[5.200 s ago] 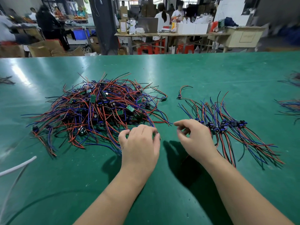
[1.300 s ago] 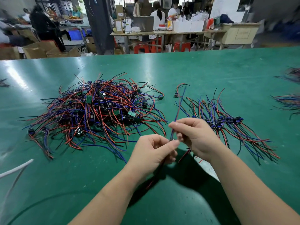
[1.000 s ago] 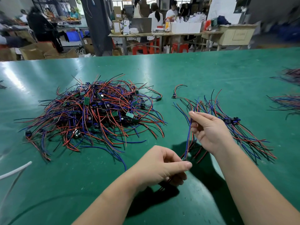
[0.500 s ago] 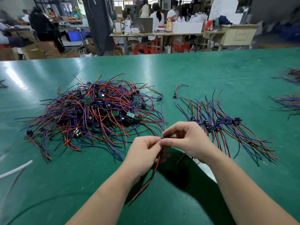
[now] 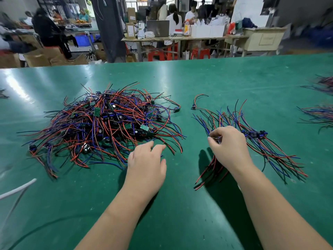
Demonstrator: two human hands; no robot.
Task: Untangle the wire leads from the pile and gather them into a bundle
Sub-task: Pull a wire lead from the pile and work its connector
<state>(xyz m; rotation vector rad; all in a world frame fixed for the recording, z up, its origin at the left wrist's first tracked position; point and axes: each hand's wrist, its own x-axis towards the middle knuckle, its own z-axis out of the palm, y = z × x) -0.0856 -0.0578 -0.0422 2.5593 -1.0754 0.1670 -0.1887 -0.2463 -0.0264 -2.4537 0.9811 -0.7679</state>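
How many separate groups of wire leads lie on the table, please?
5: tangled pile, bundle by the right hand, upper right group, lower right group, left-edge group. More may lie outside view.

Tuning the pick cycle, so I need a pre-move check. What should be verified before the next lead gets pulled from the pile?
1. Left hand free to pick: ok, fingers relaxed, holding nothing.
2. Left hand at the pile: ok, fingertips at its near right edge.
3. Right hand empty: not ok, it pinches a wire lead at the bundle's left side.
4. Pile and bundle apart: ok, bare table lies between them.
5. Next lead free of tangles: cannot tell, the wires cross densely.
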